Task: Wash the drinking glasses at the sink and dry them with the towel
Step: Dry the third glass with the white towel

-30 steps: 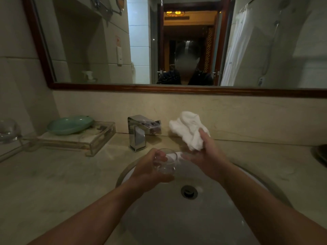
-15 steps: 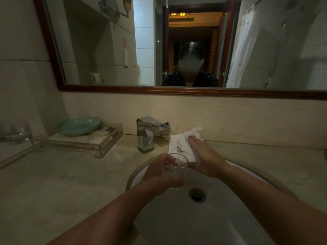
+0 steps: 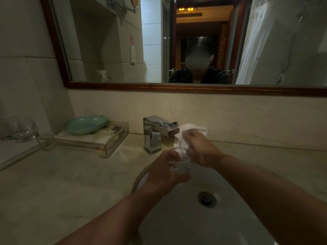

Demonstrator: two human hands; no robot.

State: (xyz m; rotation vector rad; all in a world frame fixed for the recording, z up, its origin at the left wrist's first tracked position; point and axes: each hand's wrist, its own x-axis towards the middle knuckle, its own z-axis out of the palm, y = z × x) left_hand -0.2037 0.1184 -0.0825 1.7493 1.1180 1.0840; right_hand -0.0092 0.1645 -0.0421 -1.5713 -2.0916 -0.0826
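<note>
Left hand (image 3: 161, 171) fingers wrapped round a clear glass (image 3: 179, 160) over the sink (image 3: 185, 223), right hand (image 3: 200, 150) fingers bunched on a white towel (image 3: 192, 129) pushed into the glass top, beside the tap (image 3: 155, 134)

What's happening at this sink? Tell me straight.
A person is drying a glass over the sink. The left hand grips the glass round its side. The right hand holds a white towel and works it at the mouth of the glass. No water shows at the tap. What look like other glasses sit on a shelf at far left.
</note>
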